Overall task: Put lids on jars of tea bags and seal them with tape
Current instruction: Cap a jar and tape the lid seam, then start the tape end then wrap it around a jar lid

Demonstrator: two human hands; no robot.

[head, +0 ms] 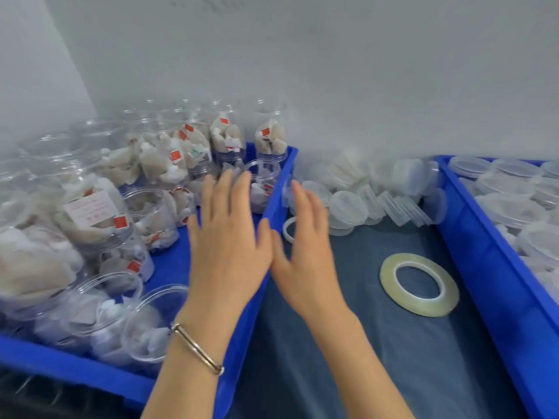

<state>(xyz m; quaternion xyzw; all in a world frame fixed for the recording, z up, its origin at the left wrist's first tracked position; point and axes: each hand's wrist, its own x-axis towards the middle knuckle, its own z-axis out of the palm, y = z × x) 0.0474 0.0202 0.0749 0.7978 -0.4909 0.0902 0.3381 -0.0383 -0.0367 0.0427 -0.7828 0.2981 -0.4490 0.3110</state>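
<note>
Head view looks down on both hands stretched forward side by side over the inner edge of a blue crate (273, 204). On the left hand (225, 237) the fingers (223, 189) are straight and slightly spread, holding nothing, above the open jars of tea bags (151, 219) that fill the crate; a metal bracelet (198, 347) circles that wrist. On the right hand (302, 261) the fingers (305, 207) are also straight and close together, blurred, holding nothing, and reach toward a heap of clear plastic lids (363, 198) lying on the dark blue surface (378, 358) near the wall. The jars are uncapped, some upright and some lying on their sides, with red-tagged tea bags inside. A roll of clear tape (419, 284) lies flat on the surface, to the right of the right hand and apart from it. A small white ring (289, 229) lies just beside the crate's edge, near the right hand's fingers. A second blue crate (496, 261) at the far right holds more clear lids and containers.
</note>
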